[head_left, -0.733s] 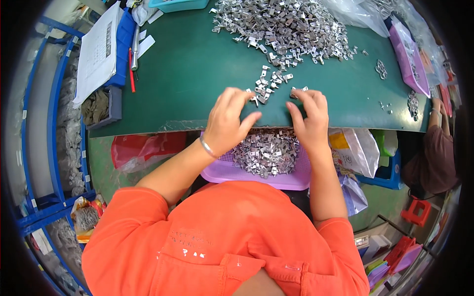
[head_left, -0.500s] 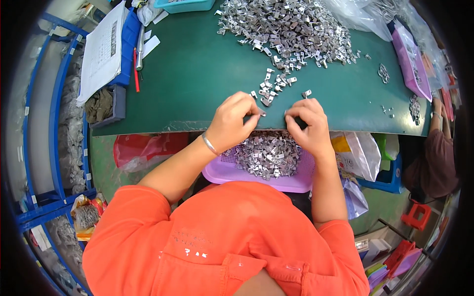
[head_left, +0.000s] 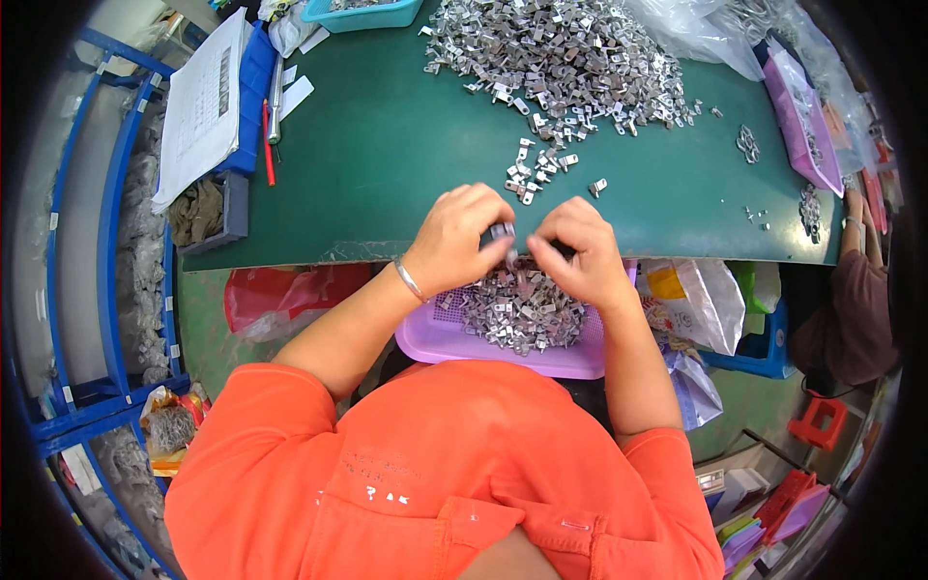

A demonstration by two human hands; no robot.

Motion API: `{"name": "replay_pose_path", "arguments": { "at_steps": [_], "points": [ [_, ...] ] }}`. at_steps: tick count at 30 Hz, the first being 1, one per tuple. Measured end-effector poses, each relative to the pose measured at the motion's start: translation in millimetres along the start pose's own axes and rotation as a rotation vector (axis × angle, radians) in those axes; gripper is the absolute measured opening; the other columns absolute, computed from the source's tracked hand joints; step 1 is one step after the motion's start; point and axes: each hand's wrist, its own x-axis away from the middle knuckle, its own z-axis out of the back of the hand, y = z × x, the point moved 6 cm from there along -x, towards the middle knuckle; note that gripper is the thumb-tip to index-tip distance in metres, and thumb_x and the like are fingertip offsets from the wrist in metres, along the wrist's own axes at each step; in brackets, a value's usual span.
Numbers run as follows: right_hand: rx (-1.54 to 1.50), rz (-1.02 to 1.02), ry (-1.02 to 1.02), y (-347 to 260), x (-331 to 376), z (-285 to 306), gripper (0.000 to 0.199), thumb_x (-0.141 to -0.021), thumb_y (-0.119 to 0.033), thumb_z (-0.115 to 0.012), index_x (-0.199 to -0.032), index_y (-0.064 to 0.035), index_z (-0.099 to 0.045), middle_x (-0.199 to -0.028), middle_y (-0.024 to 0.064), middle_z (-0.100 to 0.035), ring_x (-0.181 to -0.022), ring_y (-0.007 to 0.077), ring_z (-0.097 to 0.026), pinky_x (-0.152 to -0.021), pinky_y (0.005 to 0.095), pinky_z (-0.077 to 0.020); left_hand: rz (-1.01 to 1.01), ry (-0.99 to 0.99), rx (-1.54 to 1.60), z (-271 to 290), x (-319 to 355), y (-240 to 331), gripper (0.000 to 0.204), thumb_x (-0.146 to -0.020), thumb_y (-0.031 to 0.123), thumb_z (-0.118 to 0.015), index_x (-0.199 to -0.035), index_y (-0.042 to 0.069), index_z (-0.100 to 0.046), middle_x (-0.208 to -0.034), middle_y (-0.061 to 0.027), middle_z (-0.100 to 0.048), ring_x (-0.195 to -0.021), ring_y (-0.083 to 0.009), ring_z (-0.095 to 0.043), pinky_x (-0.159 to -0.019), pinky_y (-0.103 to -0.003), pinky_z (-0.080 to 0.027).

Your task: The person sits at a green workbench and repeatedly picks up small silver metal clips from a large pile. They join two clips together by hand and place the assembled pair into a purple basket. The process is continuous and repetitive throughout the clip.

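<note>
Many silvery, bent, holed clips (head_left: 570, 72) (some in left hand's grip (head_left: 466, 237); right hand's grip (head_left: 587, 249) unclear)

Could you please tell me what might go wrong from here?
The left hand seems to pinch blurred metal pieces beside the table edge; one could slip and miss the purple basket below.

The bare fingers of the right hand might get nicked if the brackets in the basket have sharp edges, which I cannot tell.
</note>
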Motion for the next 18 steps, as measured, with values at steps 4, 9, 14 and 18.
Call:
{"name": "replay_pose_path", "arguments": {
  "at_steps": [4, 9, 14, 18],
  "points": [
    [0.204, -0.177, 0.242, 10.5, -8.1, -8.8, 0.011, -0.08, -0.006, -0.073, -0.09, -0.007, -0.068, -0.085, 0.0068, -0.062, -0.079, 0.0271, -0.059, -0.069, 0.0381, -0.0476, 0.109, 0.126, 0.092, 5.6, -7.5, 11.1, 0.022, -0.081, 0.009, -0.072, -0.101, 0.004, -0.064, -0.097, -0.0092, -0.058, -0.08, -0.0224, -0.06, -0.07, -0.034, -0.05],
    [0.302, -0.093, 0.235, 10.2, -4.9, -11.7, 0.013, -0.078, -0.007, -0.074, -0.09, -0.0078, -0.067, -0.087, 0.0064, -0.062, -0.081, 0.0278, -0.06, -0.07, 0.0386, -0.049, 0.074, 0.178, -0.141, -4.8, -17.8, 2.7, 0.023, -0.08, 0.005, -0.071, -0.103, 0.004, -0.064, -0.099, -0.0097, -0.057, -0.083, -0.0264, -0.061, -0.074, -0.036, -0.052],
    [0.318, -0.107, 0.182, 5.8, -5.2, -11.3, 0.019, -0.077, -0.008, -0.075, -0.093, -0.0073, -0.065, -0.091, 0.0075, -0.061, -0.083, 0.0292, -0.059, -0.072, 0.0394, -0.0488, 0.048, 0.127, -0.036, -3.9, -15.2, 6.2, 0.023, -0.08, -0.002, -0.066, -0.102, 0.003, -0.064, -0.098, -0.0099, -0.06, -0.081, -0.0248, -0.064, -0.072, -0.034, -0.053],
    [0.325, -0.091, 0.157, 11.3, -3.3, -13.7, 0.025, -0.077, -0.011, -0.076, -0.1, -0.0085, -0.067, -0.093, 0.0085, -0.06, -0.083, 0.0291, -0.057, -0.073, 0.0398, -0.0478, 0.142, 0.136, 0.117, -0.1, -10.1, -1.3, 0.02, -0.081, 0.0, -0.066, -0.101, 0.0, -0.065, -0.094, -0.0098, -0.064, -0.073, -0.0192, -0.065, -0.067, -0.03, -0.055]
  ]
}}
